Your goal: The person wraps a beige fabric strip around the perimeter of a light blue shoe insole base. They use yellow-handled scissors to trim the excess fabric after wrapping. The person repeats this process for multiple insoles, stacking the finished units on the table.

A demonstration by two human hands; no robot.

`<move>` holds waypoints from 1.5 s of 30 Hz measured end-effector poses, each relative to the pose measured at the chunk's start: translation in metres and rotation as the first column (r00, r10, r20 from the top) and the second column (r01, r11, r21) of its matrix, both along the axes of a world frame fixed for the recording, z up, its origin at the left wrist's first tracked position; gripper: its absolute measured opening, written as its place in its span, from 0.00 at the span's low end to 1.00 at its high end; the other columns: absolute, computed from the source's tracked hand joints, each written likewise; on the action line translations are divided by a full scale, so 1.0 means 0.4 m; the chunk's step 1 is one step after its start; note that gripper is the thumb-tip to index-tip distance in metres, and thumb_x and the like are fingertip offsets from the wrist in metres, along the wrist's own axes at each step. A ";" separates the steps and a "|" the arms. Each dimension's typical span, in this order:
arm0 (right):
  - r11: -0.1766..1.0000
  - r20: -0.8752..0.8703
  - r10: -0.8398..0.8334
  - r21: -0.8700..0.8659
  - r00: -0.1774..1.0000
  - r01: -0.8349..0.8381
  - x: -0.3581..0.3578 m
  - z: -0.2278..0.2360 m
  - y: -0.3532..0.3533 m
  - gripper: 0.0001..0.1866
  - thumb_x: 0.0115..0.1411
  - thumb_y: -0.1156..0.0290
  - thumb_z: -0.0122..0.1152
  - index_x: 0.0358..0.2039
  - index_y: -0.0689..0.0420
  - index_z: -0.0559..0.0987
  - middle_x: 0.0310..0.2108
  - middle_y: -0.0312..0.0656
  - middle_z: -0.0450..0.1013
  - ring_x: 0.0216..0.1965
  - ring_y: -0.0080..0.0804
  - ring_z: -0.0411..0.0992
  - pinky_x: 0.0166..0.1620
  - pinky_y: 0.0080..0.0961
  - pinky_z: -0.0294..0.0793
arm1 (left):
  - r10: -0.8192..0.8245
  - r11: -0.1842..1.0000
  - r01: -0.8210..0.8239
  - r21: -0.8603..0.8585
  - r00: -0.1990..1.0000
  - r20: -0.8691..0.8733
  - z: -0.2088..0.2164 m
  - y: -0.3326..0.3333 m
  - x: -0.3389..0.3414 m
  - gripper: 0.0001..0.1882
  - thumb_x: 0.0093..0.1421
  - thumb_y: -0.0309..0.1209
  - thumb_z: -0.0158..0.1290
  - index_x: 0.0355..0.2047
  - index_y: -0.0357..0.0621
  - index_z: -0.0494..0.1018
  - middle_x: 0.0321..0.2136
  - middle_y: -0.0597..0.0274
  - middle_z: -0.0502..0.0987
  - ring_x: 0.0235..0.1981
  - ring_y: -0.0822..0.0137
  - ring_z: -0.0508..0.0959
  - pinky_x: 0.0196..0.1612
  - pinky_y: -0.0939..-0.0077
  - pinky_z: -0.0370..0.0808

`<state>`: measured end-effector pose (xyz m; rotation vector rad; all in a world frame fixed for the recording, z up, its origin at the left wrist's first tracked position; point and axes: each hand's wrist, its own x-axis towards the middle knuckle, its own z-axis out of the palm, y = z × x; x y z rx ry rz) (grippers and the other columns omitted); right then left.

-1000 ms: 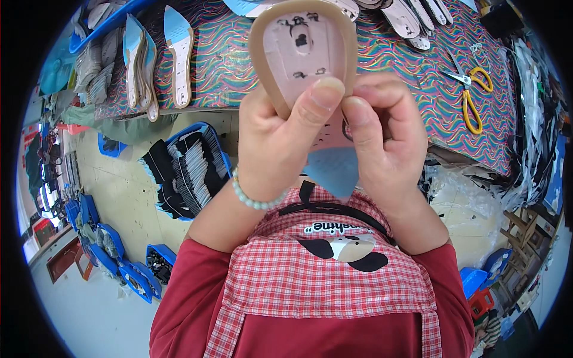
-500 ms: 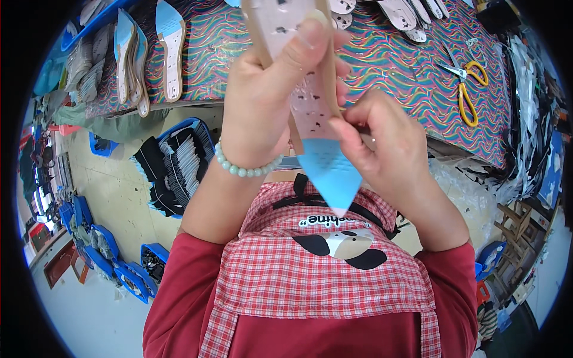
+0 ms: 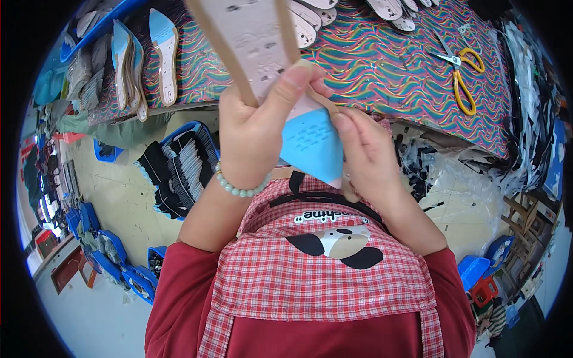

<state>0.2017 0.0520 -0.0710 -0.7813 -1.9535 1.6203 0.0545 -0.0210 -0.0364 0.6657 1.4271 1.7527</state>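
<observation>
Near the wavy multicoloured tablecloth [image 3: 388, 71], your left hand [image 3: 253, 134] grips a pointed pink-and-blue insole [image 3: 258, 56] slanting toe-down rightward, while your right hand [image 3: 371, 152], nearer the blue toe [image 3: 311, 143], pinches its thin tan edging [image 3: 323, 100].

A table [image 3: 382, 65] under a wavy multicoloured cloth carries yellow-handled scissors [image 3: 457, 83], their blades parted. Well left of the scissors lies a single blue-tipped insole [image 3: 165, 62]; farther left of them, an overlapping stack of similar insoles [image 3: 121, 74]. Beyond and left of the scissors sits a cluster of pale insoles [image 3: 387, 8]. Lower than the scissors and far to their left, the tiled floor [image 3: 119, 185] bears a blue crate [image 3: 211, 139].
</observation>
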 end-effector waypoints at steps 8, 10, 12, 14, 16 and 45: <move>0.950 0.113 0.311 -0.010 0.944 -0.312 -0.039 0.046 0.075 0.17 0.65 0.63 0.51 0.26 0.62 0.77 0.19 0.45 0.70 0.25 0.39 0.71 0.30 0.33 0.68 | -0.144 0.987 0.152 0.050 0.981 -0.131 -0.014 -0.016 -0.025 0.13 0.64 0.32 0.49 0.38 0.30 0.73 0.32 0.51 0.78 0.37 0.57 0.80 0.46 0.63 0.76; 0.918 0.171 0.338 0.157 0.926 -0.364 -0.057 0.031 0.067 0.16 0.64 0.63 0.51 0.27 0.62 0.76 0.22 0.47 0.71 0.26 0.40 0.71 0.31 0.35 0.68 | -0.173 0.984 0.163 -0.065 0.969 -0.176 -0.010 -0.030 -0.036 0.16 0.65 0.34 0.48 0.42 0.29 0.72 0.38 0.48 0.77 0.42 0.58 0.79 0.47 0.65 0.75; 0.892 0.166 0.369 0.214 0.914 -0.399 -0.061 0.029 0.059 0.14 0.64 0.64 0.51 0.30 0.63 0.76 0.25 0.48 0.71 0.28 0.42 0.71 0.32 0.36 0.68 | -0.221 0.974 0.215 -0.064 0.970 -0.099 -0.006 -0.044 -0.055 0.19 0.65 0.36 0.47 0.47 0.29 0.70 0.44 0.46 0.75 0.46 0.58 0.77 0.49 0.66 0.74; 0.889 0.100 0.412 0.175 0.906 -0.424 -0.050 0.041 0.052 0.13 0.64 0.65 0.50 0.33 0.63 0.75 0.28 0.49 0.71 0.30 0.44 0.71 0.33 0.37 0.68 | -0.293 0.955 0.286 0.077 0.952 0.089 -0.009 -0.050 -0.085 0.23 0.65 0.38 0.45 0.52 0.29 0.68 0.51 0.44 0.72 0.51 0.58 0.74 0.51 0.66 0.73; 0.932 -0.011 0.332 0.161 0.943 -0.326 -0.062 0.054 0.039 0.11 0.63 0.67 0.50 0.35 0.64 0.73 0.29 0.49 0.69 0.32 0.45 0.70 0.35 0.37 0.68 | -0.399 0.914 0.386 0.125 0.910 0.113 -0.056 -0.064 -0.087 0.23 0.65 0.36 0.46 0.55 0.31 0.65 0.49 0.49 0.74 0.48 0.61 0.75 0.51 0.68 0.72; 0.957 0.237 -0.278 -0.013 0.931 0.289 0.335 -0.052 0.337 0.31 0.58 0.84 0.53 0.63 0.58 0.60 0.47 0.37 0.68 0.39 0.17 0.70 0.40 0.13 0.69 | -0.243 0.969 0.225 0.103 0.782 0.574 -0.025 0.078 -0.112 0.23 0.63 0.33 0.49 0.54 0.30 0.65 0.42 0.55 0.77 0.38 0.66 0.79 0.41 0.72 0.78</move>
